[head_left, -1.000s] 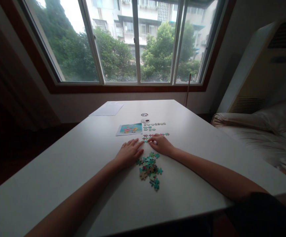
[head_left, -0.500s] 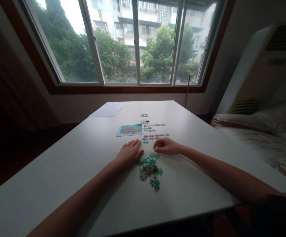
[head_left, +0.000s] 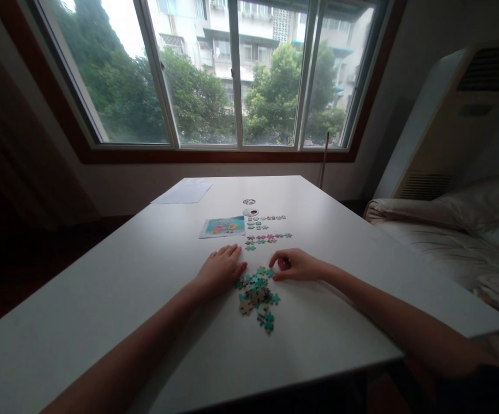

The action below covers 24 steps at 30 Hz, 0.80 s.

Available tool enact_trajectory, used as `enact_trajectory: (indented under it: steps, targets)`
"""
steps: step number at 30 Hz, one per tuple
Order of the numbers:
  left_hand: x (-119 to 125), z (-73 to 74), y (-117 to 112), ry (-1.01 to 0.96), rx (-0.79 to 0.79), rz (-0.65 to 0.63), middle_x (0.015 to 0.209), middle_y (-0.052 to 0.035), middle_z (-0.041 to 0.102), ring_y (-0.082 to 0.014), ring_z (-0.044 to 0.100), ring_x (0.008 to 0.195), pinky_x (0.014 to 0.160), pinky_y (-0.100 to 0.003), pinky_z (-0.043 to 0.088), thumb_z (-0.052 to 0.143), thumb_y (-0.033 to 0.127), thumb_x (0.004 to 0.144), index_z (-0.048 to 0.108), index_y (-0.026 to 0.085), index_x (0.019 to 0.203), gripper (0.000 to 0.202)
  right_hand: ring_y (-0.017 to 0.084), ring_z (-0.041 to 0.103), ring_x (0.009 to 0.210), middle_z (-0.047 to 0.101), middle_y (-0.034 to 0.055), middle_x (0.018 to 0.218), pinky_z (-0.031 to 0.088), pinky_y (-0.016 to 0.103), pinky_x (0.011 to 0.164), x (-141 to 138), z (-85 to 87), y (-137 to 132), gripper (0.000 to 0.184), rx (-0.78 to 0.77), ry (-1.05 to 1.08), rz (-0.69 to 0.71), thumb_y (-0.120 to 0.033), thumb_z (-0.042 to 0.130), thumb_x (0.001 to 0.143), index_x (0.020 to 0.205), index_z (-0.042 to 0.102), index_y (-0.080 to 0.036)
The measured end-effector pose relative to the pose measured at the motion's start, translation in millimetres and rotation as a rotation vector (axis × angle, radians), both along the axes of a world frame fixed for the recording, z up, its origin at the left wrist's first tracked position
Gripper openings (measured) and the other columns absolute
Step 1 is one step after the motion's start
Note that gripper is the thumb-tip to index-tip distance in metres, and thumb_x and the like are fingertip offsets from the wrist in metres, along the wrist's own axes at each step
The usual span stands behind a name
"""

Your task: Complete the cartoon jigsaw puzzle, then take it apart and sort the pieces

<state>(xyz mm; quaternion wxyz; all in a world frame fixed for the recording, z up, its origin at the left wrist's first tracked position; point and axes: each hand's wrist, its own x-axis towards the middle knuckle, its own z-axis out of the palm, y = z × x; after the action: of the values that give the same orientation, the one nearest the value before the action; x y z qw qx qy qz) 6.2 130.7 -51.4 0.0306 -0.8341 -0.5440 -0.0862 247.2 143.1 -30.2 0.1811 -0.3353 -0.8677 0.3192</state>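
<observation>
My left hand (head_left: pixel 222 269) lies flat on the white table, its fingers stretched forward and its thumb beside the edge of a loose pile of jigsaw puzzle pieces (head_left: pixel 256 296). Most of these pieces are green or teal, and some show a brown back. At the pile's upper right, my right hand (head_left: pixel 298 265) hovers with curled fingers; thumb and index finger are apart, close to a teal piece (head_left: pixel 270 272). Nothing is visibly held. Beyond the hands, sorted pieces lie in short rows (head_left: pixel 269 236), next to a colourful picture sheet (head_left: pixel 225 226).
Two small round items (head_left: pixel 250 212) lie farther back, behind the rows. White paper (head_left: pixel 182 192) rests at the table's far left corner. A pale sofa (head_left: pixel 422 224) stands to the right of the table (head_left: pixel 115 287), and a window is beyond its far end.
My right hand has come back from beside the rows to the top of the pile, and its thumb and index finger have parted. My left hand stays flat. The view has shifted slightly.
</observation>
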Motion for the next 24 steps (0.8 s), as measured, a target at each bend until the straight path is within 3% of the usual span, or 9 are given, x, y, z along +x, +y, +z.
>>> enact_trajectory:
  steps: [5,14,19,24]
  targets:
    - [2,6.6,-5,-0.022,0.038,0.005,0.123,-0.0131,0.048,-0.0268,0.042,0.112,0.087,-0.040,0.037,0.038,0.038,0.084,0.048,0.016,0.114,0.038,0.006,0.042,0.052,0.049,-0.0042,0.059,0.032,0.017,0.049,-2,-3.2,1,0.023,0.022,-0.008,-0.012,-0.033,0.065,0.067,0.082,0.063,-0.017]
    - [18,20.2,-19,-0.164,0.123,-0.101,0.085,-0.0051,0.061,-0.0191,0.054,0.081,0.068,-0.029,0.042,0.043,0.025,0.082,0.060,0.019,0.081,0.019,0.007,0.044,0.055,0.054,-0.0026,0.062,0.034,0.018,0.050,-3,-6.2,2,0.018,0.044,0.004,-0.073,-0.028,0.066,0.065,0.077,0.062,-0.015]
    - [27,21.9,-26,-0.278,0.134,-0.194,0.079,-0.0030,0.061,-0.0168,0.053,0.078,0.067,-0.027,0.042,0.045,0.022,0.082,0.062,0.020,0.077,0.017,0.008,0.049,0.060,0.058,-0.0010,0.066,0.036,0.019,0.054,-7,-5.8,-1,0.009,0.088,0.100,-0.093,-0.019,0.058,0.071,0.077,0.061,-0.014]
    - [29,23.5,-28,-0.410,0.087,-0.243,0.073,-0.0030,0.060,-0.0154,0.052,0.072,0.064,-0.025,0.041,0.049,0.025,0.080,0.064,0.019,0.076,0.016,0.009,0.053,0.064,0.062,0.0003,0.072,0.038,0.021,0.060,-11,0.1,-9,0.012,0.140,0.189,-0.100,-0.026,0.057,0.075,0.080,0.061,-0.016]
